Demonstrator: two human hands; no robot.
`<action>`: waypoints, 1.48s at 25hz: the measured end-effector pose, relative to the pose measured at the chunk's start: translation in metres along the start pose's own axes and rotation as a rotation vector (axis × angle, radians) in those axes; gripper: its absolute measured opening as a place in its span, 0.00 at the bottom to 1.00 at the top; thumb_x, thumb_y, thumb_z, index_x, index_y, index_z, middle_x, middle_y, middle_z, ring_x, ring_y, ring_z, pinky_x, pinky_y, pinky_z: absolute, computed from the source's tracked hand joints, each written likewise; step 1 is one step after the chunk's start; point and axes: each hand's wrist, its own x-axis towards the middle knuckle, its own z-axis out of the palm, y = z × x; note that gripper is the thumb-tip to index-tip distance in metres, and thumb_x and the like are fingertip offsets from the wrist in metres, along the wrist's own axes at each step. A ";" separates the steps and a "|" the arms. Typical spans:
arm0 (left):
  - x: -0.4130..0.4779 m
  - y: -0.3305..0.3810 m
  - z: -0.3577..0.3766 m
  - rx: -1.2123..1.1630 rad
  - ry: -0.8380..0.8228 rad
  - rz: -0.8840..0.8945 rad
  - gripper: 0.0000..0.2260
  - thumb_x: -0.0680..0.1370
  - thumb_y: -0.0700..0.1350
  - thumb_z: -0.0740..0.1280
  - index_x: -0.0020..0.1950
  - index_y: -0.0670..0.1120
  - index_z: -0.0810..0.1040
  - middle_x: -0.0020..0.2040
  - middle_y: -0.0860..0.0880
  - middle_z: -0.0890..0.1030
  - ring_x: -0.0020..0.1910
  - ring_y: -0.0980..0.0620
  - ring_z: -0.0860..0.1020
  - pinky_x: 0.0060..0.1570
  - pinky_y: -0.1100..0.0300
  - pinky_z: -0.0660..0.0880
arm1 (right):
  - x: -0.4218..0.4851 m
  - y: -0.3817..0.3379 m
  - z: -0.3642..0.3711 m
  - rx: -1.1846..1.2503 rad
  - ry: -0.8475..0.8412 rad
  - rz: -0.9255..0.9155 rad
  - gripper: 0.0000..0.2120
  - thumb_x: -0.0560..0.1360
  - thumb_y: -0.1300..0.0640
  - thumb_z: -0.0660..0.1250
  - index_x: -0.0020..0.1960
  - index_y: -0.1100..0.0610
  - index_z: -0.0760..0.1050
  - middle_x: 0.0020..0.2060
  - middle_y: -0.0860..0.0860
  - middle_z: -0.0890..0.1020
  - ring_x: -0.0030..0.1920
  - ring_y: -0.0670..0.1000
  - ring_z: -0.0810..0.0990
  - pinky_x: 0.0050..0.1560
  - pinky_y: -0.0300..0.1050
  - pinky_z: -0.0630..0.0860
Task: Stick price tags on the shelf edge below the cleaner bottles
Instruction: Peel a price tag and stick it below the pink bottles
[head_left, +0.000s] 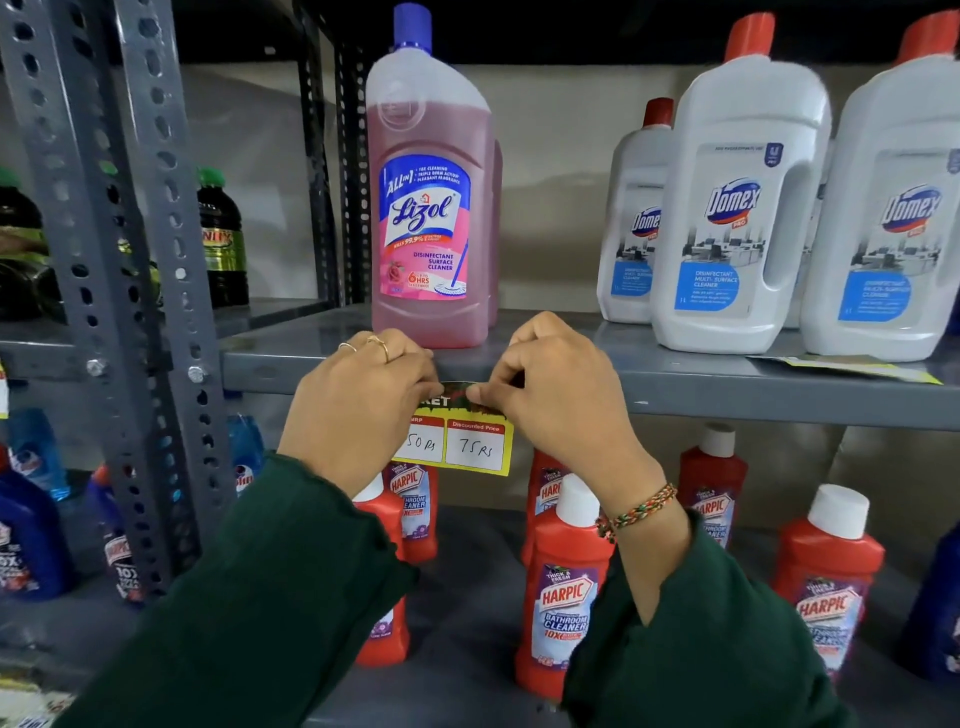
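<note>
A yellow price tag (474, 442) with red boxes and handwritten prices hangs against the grey shelf edge (727, 397), directly below the pink Lizol cleaner bottle (431, 208). My left hand (358, 400) pinches the tag's upper left part and covers that corner. My right hand (556, 400) pinches its top edge from the right. White Domex bottles (737, 218) stand on the same shelf to the right.
Loose yellow tags (852, 366) lie on the shelf under the Domex bottles. Red Harpic bottles (566, 587) fill the lower shelf. A perforated grey upright (130, 260) stands at left, with dark bottles (223, 234) behind it and blue bottles (31, 519) lower down.
</note>
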 end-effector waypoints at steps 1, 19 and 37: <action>0.001 0.000 0.000 -0.006 -0.004 -0.001 0.06 0.73 0.42 0.66 0.39 0.42 0.80 0.41 0.44 0.82 0.39 0.41 0.78 0.34 0.49 0.76 | 0.001 0.000 0.000 0.005 0.001 0.014 0.13 0.69 0.47 0.70 0.39 0.57 0.81 0.48 0.52 0.77 0.47 0.52 0.76 0.40 0.43 0.64; 0.007 -0.006 0.016 -0.241 0.096 -0.146 0.07 0.74 0.46 0.69 0.48 0.45 0.83 0.43 0.46 0.83 0.45 0.46 0.76 0.45 0.58 0.70 | 0.007 -0.001 0.005 0.097 0.154 0.058 0.20 0.65 0.44 0.73 0.34 0.57 0.69 0.37 0.52 0.76 0.36 0.50 0.72 0.29 0.35 0.60; 0.009 -0.032 -0.003 -0.425 -0.034 -0.107 0.25 0.73 0.22 0.58 0.55 0.48 0.79 0.59 0.50 0.77 0.58 0.71 0.68 0.57 0.76 0.65 | 0.008 0.015 -0.017 0.319 -0.036 -0.018 0.14 0.70 0.72 0.63 0.40 0.53 0.72 0.38 0.48 0.76 0.38 0.45 0.74 0.34 0.26 0.70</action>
